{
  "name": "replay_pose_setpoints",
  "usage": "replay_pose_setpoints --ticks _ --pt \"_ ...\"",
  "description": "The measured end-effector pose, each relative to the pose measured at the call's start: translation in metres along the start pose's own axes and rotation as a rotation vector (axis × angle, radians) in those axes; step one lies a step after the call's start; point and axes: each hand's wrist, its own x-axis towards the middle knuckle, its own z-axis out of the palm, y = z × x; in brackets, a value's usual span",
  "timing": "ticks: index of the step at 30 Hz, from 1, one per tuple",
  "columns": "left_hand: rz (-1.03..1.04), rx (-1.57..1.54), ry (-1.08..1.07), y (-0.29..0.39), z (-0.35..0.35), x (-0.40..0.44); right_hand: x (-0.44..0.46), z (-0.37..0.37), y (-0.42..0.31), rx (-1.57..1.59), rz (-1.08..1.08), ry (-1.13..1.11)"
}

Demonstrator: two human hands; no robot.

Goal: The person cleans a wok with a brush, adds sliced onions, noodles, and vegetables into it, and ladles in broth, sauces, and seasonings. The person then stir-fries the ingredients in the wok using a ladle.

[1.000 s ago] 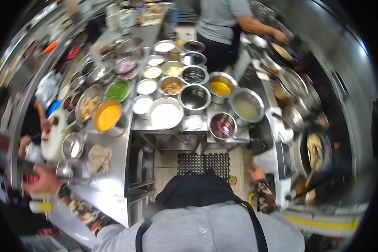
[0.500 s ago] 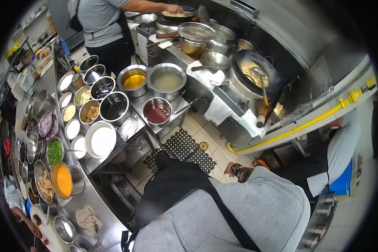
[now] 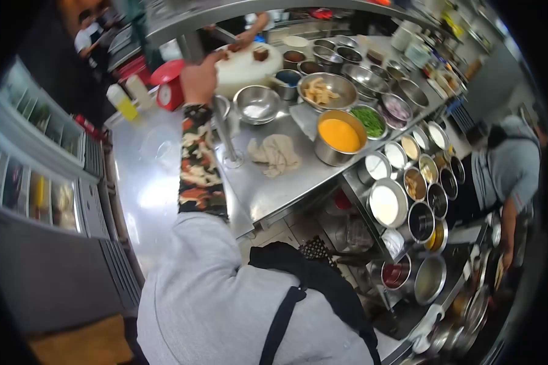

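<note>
My left hand (image 3: 200, 80), beyond a camouflage sleeve, reaches over the near-left edge of a white round board (image 3: 249, 68). Its fingertips are drawn together beside small brown pieces; what they hold, if anything, is too small to make out. Another brown piece (image 3: 260, 54) lies farther right on the board. Across the counter a co-worker's hand (image 3: 246, 40) is over the board's far edge, close to a blade. Left of my hand stands a red scale (image 3: 168, 91). A steel bowl (image 3: 257, 104) is to the right of my wrist. My right hand is outside the view.
A crumpled cloth (image 3: 275, 155) and a pot of orange liquid (image 3: 340, 137) are on the counter. Right of them stand several pots and bowls. A metal post (image 3: 192, 45) rises beside my hand. A co-worker (image 3: 511, 161) stands at the far right, and a glass-door fridge (image 3: 39, 167) at the left.
The view has swung left, away from the stoves. My left hand, out of view half a second ago, is now over the white board. My right hand has left the view.
</note>
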Motion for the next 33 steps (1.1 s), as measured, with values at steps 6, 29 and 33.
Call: replay_pose_setpoints --ticks 6,29,33 --pt "0.035 0.135 -0.04 -0.013 0.012 0.003 -0.034 -0.013 -0.031 0.107 -0.12 0.086" --pt "-0.523 -1.069 0.062 -0.009 0.021 0.0 -0.116 0.076 0.052 0.381 0.155 0.098" --pt "-0.571 -1.047 0.066 -0.003 0.017 -0.001 -0.124 0.077 0.04 0.416 0.158 0.106"
